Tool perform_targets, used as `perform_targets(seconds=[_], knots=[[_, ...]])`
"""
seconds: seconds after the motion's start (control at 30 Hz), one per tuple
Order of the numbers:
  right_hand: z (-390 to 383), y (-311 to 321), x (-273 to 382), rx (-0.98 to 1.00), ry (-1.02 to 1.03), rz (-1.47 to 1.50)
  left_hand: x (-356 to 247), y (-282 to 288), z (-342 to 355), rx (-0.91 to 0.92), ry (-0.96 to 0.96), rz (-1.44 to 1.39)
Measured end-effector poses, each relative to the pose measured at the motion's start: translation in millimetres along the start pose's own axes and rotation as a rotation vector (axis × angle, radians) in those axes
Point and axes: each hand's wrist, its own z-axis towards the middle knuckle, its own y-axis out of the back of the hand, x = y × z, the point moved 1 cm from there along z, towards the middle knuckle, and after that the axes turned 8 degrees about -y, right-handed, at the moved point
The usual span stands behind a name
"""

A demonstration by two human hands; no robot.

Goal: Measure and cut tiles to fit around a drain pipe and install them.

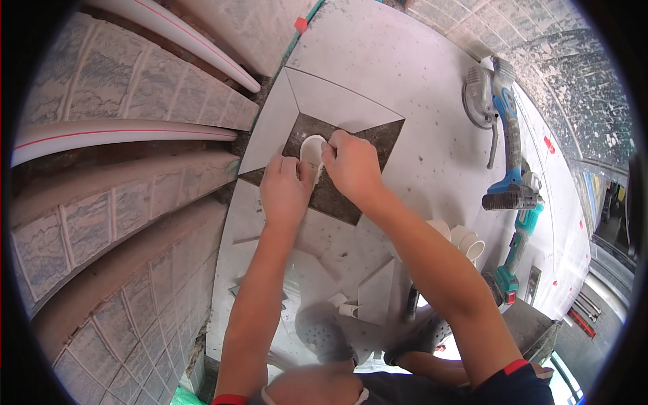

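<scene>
My left hand point(283, 189) and my right hand point(351, 165) both grip a short white plastic pipe fitting point(312, 150) that stands in a dark square opening point(331, 196) in the pale tiled floor. The left hand holds it from the left side, the right hand from the right and top. Angled grey tile pieces point(324, 101) frame the dark opening. My forearms come up from the bottom edge.
A blue angle grinder point(503, 115) lies on the floor at the right, with a teal power tool point(516, 250) below it. White pipe fittings point(466, 243) sit beside my right arm. Cut tile pieces point(374, 290) lie near my grey shoes point(331, 334). White pipes point(121, 131) run along the tiled wall at the left.
</scene>
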Motion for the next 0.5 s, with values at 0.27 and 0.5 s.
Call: perform_targets(seconds=[0.27, 0.5], knots=[[-0.7, -10.3, -9.5, -0.056, 0.012, 0.008, -1.1, -6.3, -2.2, 0.021, -0.051, 0.027], [2.6, -5.7, -10.9, 0.018, -0.032, 0.012, -0.1, -14.5, 0.0, 0.017, -0.055, -0.026]])
